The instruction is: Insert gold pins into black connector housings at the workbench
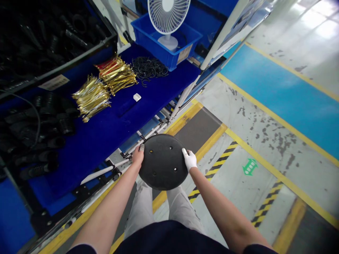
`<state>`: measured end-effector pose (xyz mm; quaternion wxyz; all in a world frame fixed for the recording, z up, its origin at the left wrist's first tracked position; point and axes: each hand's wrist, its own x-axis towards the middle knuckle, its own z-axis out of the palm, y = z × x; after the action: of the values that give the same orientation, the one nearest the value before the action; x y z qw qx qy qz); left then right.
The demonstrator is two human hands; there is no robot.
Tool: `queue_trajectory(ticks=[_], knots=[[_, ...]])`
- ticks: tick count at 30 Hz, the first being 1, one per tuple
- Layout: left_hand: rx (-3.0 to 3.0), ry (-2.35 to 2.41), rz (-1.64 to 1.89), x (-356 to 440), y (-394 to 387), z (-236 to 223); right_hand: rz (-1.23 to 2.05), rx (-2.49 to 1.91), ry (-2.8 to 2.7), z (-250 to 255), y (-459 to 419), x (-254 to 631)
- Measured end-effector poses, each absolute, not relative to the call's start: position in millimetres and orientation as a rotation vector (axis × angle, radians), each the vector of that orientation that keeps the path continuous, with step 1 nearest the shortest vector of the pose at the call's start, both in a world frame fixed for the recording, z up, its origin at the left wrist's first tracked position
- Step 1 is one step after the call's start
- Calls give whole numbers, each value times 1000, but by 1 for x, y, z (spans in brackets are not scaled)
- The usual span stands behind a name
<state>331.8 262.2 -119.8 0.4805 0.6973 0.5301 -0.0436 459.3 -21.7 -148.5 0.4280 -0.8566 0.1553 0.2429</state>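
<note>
A round black disc (pixel 163 160), resembling a stool top, is in front of my legs. Several small holes pass through its face. My left hand (pixel 138 156) grips its left edge, with a pale covering on the thumb. On the opposite edge, my right hand (pixel 189 158), in a white covering, is closed with the thumb on top. The fingers under the rim are hidden, as is whatever lies beneath the disc. Beyond my left hand is a blue-topped workbench (pixel 122 123).
Gold tie bundles (pixel 91 97), black rings (pixel 149 67) and a small white piece (pixel 137 97) lie on the bench. A blue bin (pixel 172 60) holds a white fan (pixel 168 21). Black corrugated hoses (pixel 50 116) fill the left side. A pale post (pixel 185 95) stands at the bench's right.
</note>
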Motion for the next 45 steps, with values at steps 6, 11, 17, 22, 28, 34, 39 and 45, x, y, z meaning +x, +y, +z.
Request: queue_trajectory(ticks=[6,11,17,22,28,34,39,45], knots=[[1923,1403,-196,338,260,-135,581,-2336,287,-172,-18,474],[2015,1423,-245,338,256,-139,588,-2399,243,-178,-21,472],[2043,1463,-260,342,262,-141,589,-2412,205,-181,-20,468],[2011,1453,-255,336,243,-145,577,-2434,203,-181,-37,468],[1914,1533,-207,324,245,-146,593,-2447,129,-180,-24,478],[1791,1617,-165,309,239,-149,622,-2438,43,-174,-12,497],[1705,1633,-131,292,224,-153,628,-2413,-12,-172,-3,511],[1626,1618,-98,280,222,-146,585,-2273,16,-161,2,510]])
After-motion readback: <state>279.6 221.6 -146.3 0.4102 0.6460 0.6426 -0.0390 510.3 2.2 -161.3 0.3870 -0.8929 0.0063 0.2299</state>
